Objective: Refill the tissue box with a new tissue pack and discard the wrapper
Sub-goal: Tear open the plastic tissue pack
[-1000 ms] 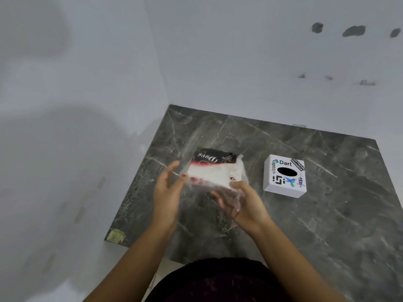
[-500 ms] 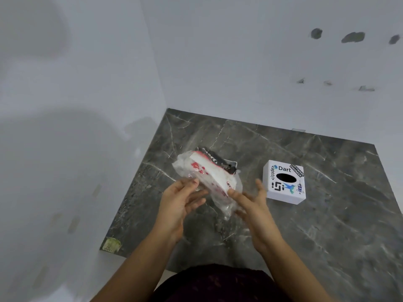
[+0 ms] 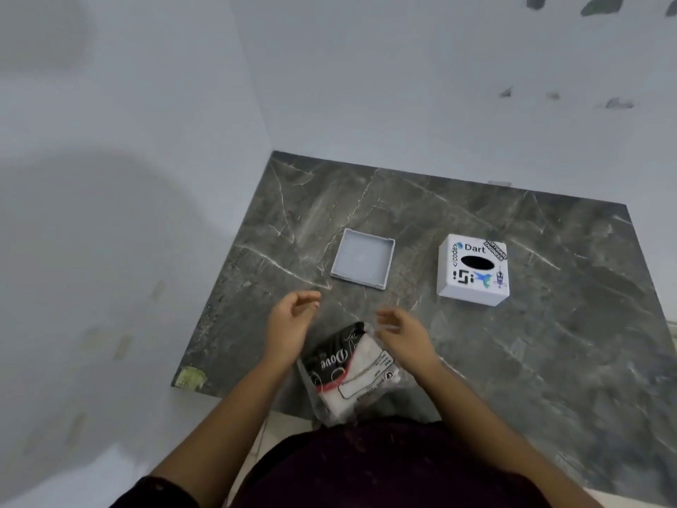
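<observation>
A tissue pack in clear wrapper with a black, red and white label lies on the dark marble table near its front edge. My left hand hovers just left of and above the pack, fingers curled loosely, holding nothing. My right hand hovers over the pack's right corner with fingers apart, also empty. The white tissue box, covered with stickers and with a black oval slot on top, stands to the right. Its shallow white base lid lies separately, inside up, beyond my hands.
White walls meet the table at the back and left. A small yellowish patch marks the table's front left corner. My dark garment fills the bottom of the view at the table's front edge.
The tissue pack has gone from being held up in both hands to lying on the table near the front edge. Both hands have let go. The base lid behind is now uncovered.
</observation>
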